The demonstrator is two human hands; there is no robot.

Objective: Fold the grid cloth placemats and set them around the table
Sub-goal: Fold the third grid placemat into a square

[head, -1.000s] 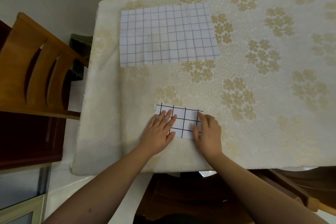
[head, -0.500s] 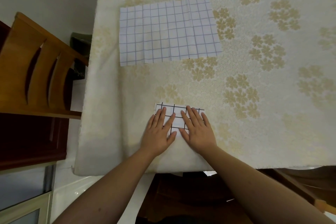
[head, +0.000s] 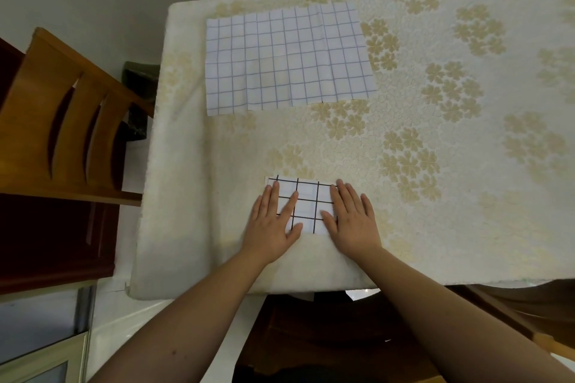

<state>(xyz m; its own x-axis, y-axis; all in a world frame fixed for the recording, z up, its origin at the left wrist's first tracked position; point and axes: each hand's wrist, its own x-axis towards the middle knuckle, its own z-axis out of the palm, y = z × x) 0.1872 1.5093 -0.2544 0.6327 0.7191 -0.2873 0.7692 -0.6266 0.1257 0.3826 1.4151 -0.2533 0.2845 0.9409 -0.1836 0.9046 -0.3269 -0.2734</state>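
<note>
Small folded cloth (head: pixel 306 196), white with bold black grid; large cloth (head: pixel 287 60), white with faint blue grid; tabletop (head: pixel 451 196), cream with gold flowers.

Matt cloth placemats (head: pixel 306 205), embossed tablecloth (head: pixel 435 227)

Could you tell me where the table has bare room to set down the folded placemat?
Free: right of the unfolded blue-grid cloth placemat, and between it and the small folded black-grid placemat. Crowded: near edge, under left hand and right hand.
</note>
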